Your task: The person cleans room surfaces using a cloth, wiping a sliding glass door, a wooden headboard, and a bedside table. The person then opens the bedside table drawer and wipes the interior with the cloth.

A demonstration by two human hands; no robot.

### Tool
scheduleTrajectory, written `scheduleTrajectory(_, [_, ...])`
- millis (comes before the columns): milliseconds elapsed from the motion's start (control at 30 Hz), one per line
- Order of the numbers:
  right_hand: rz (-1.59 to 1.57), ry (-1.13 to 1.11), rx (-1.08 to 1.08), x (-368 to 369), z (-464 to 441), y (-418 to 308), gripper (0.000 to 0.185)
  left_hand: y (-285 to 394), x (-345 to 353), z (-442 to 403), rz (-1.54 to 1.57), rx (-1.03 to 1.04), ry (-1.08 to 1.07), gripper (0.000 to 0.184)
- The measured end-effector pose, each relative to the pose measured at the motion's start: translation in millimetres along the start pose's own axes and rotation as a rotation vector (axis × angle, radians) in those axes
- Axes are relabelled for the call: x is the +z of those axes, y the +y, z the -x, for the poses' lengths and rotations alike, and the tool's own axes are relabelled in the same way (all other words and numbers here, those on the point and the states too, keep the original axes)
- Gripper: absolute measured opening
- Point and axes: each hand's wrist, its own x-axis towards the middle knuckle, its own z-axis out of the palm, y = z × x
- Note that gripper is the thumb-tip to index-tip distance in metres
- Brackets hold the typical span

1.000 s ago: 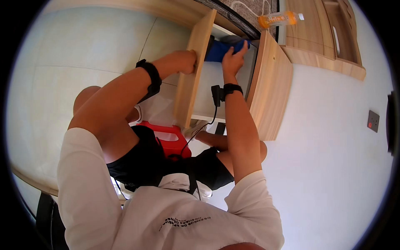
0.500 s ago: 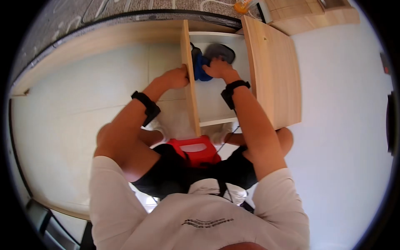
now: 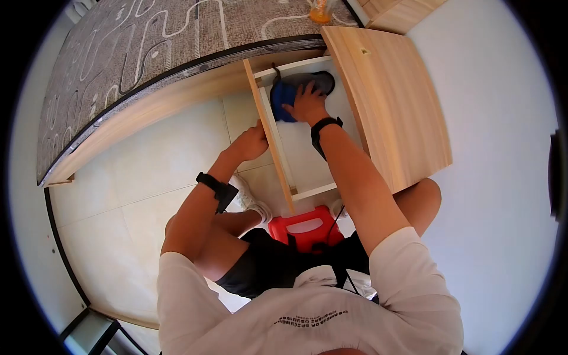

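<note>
An open drawer [image 3: 307, 163] with a pale interior and a wood front stands between my arms. My left hand [image 3: 251, 142] is closed against the outer face of the drawer front [image 3: 269, 133]; its fingertips are partly hidden. Inside the drawer, towards the far end, lies a soft blue and grey item [image 3: 284, 97] with a dark rim and a dark strap; its exact kind is unclear. My right hand [image 3: 309, 105] rests on it with the fingers spread, covering part of it.
A wood cabinet top [image 3: 393, 100] borders the drawer on the right. Beyond is a bed with a patterned grey cover [image 3: 171, 35], and an orange-filled container [image 3: 320, 12] stands on it. A red case [image 3: 307, 228] with a handle opening sits on the floor between my feet.
My right hand's fingers have spread out flat over the blue and grey item, where they were bent before. The grey part, blurred earlier, is now still. My head view has shifted.
</note>
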Motion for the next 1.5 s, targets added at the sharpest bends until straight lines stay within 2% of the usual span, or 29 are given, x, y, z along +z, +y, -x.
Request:
scheduleTrajectory(33, [-0.008, -0.001, -0.006, -2.3, -4.2, -0.5, 0.101, -1.6, -1.2, 0.8, -0.060, 0.069, 0.025, 0.050])
scheduleTrajectory(133, [-0.053, 0.053, 0.000, -5.5, 1.1, 6.1, 0.094, -4.2, -6.4, -4.8, -0.146, -0.008, -0.100, 0.052])
scheduleTrajectory(200, [-0.124, -0.003, -0.089, -16.6, 11.7, 14.9, 0.079, -14.4, 0.4, -8.5, -0.116, 0.067, -0.091, 0.053])
scheduleTrajectory(233, [-0.120, -0.002, -0.087, -18.5, 15.7, 18.7, 0.079, -15.8, 1.7, -8.8, -0.085, 0.145, -0.073, 0.054])
scheduleTrajectory(300, [-0.124, 0.098, -0.105, -27.5, 19.9, 23.2, 0.059, -17.1, 3.9, -6.4, -0.065, 0.105, -0.060, 0.054])
scheduleTrajectory(333, [-0.117, 0.109, -0.099, -26.7, 18.6, 27.3, 0.059, -14.7, 4.2, -7.3, -0.046, 0.065, -0.052, 0.055])
scheduleTrajectory(400, [-0.072, 0.076, -0.274, -17.2, 13.7, 33.9, 0.050, -18.6, 5.0, -11.0, -0.053, 0.055, -0.037, 0.055])
scheduleTrajectory(433, [-0.060, 0.080, -0.272, -20.8, 15.6, 36.0, 0.050, -15.2, 5.1, -9.1, -0.054, 0.031, -0.031, 0.056])
scheduleTrajectory(500, [-0.311, -0.090, -0.403, -28.7, 21.8, 40.6, 0.045, -7.1, 1.4, -9.8, -0.053, -0.024, -0.078, 0.056])
scheduleTrajectory(533, [-0.293, -0.080, -0.403, -27.6, 24.0, 43.3, 0.045, 0.4, -4.4, -11.0, -0.058, -0.088, -0.125, 0.057])
scheduleTrajectory(600, [-0.423, 0.189, -0.323, -15.5, 33.3, 43.5, 0.042, 16.3, -14.5, -6.4, -0.050, -0.069, -0.138, 0.058])
scheduleTrajectory(633, [-0.408, 0.191, -0.335, -17.2, 38.5, 40.6, 0.042, 19.0, -16.7, -2.5, -0.048, -0.064, -0.169, 0.060])
scheduleTrajectory(700, [-0.272, -0.198, -0.242, -21.9, 49.2, 40.0, 0.040, 9.2, -11.5, -2.4, 0.003, -0.031, -0.108, 0.056])
scheduleTrajectory(767, [-0.114, -0.213, -0.361, -5.9, 50.0, 44.2, 0.044, 7.5, -6.7, -13.0, 0.044, 0.047, -0.045, 0.052])
scheduleTrajectory(833, [-0.135, -0.181, -0.304, -21.0, 60.2, 37.1, 0.043, -1.2, 10.8, -8.1, 0.370, -0.098, 0.194, 0.040])
scheduleTrajectory(867, [-0.178, -0.162, -0.264, -21.3, 67.4, 37.6, 0.042, -5.4, 18.2, -15.0, 0.422, -0.102, 0.251, 0.033])
scheduleTrajectory(967, [-0.210, -0.210, -0.348, -34.8, 70.3, 35.9, 0.036, -12.4, 29.6, -18.9, 0.504, -0.142, 0.276, 0.037])
scheduleTrajectory(1033, [-0.319, -0.022, -0.468, -67.3, 84.1, 35.9, 0.031, -13.5, 24.4, -24.5, 0.530, -0.140, 0.270, 0.040])
scheduleTrajectory(1100, [-0.622, 0.353, -0.371, -90.6, 104.6, 40.5, 0.032, -10.2, 25.5, -18.9, 0.553, -0.128, 0.261, 0.043])
scheduleTrajectory(1133, [-0.615, 0.360, -0.368, -98.6, 108.6, 49.4, 0.032, -7.8, 22.7, -17.2, 0.509, -0.141, 0.242, 0.047])
scheduleTrajectory(1200, [-1.135, 0.443, -0.211, -118.5, 118.1, 72.2, 0.035, 6.2, 15.2, -10.4, 0.466, -0.142, 0.228, 0.050])
scheduleTrajectory(1267, [-1.556, 0.474, -0.053, -153.9, 150.8, 82.0, 0.042, 22.5, 5.1, 0.9, 0.443, -0.216, 0.177, 0.033])
scheduleTrajectory(1300, [-1.599, 0.512, 0.046, -173.4, 161.7, 93.3, 0.045, 17.6, 6.4, -4.0, 0.439, -0.213, 0.183, 0.033])
scheduleTrajectory(1333, [-1.641, 0.541, 0.145, -190.9, 172.7, 108.1, 0.048, 3.9, 11.6, -13.7, 0.472, -0.181, 0.176, 0.047])
scheduleTrajectory(1367, [-1.721, 0.667, 0.077, -206.1, 183.6, 124.3, 0.045, -5.3, 15.5, -18.1, 0.506, -0.152, 0.168, 0.062])
scheduleTrajectory(1400, [-1.798, 0.793, 0.003, -217.7, 188.0, 142.1, 0.042, -6.6, 14.5, -19.1, 0.506, -0.159, 0.176, 0.062])
scheduleTrajectory(1433, [-1.775, 1.107, 0.016, -224.4, 183.3, 159.6, 0.040, -6.5, 13.5, -19.9, 0.508, -0.147, 0.158, 0.061])
scheduleTrajectory(1500, [-1.617, 1.269, -0.202, -266.0, 231.2, 161.5, 0.033, -6.0, 12.5, -18.8, 0.504, -0.147, 0.139, 0.061])
